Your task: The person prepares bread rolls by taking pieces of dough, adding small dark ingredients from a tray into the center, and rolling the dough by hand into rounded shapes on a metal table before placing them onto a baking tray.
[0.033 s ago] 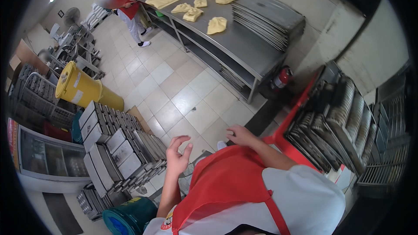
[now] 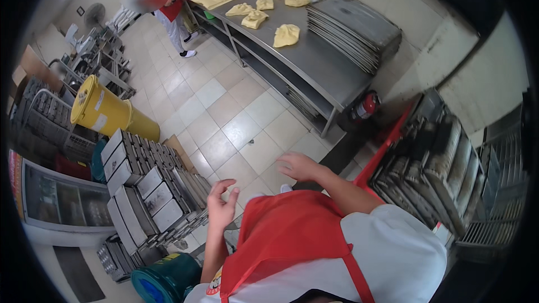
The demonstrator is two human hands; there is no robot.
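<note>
Your left hand (image 2: 223, 206) and right hand (image 2: 300, 167), fingers half-curled, empty, hover before your red apron (image 2: 292, 221). Left of it stand loaf pans (image 2: 147, 182) and, farther, a yellow bin (image 2: 115, 111) with illegible labels (image 2: 100, 122).

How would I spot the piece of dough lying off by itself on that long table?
Start with the long metal table in the upper part of the picture. At its near end sits a stack of flat trays, and just left of that is a yellow dough piece. It lies lowest in the picture, alone, while the other dough pieces lie farther up.
</note>
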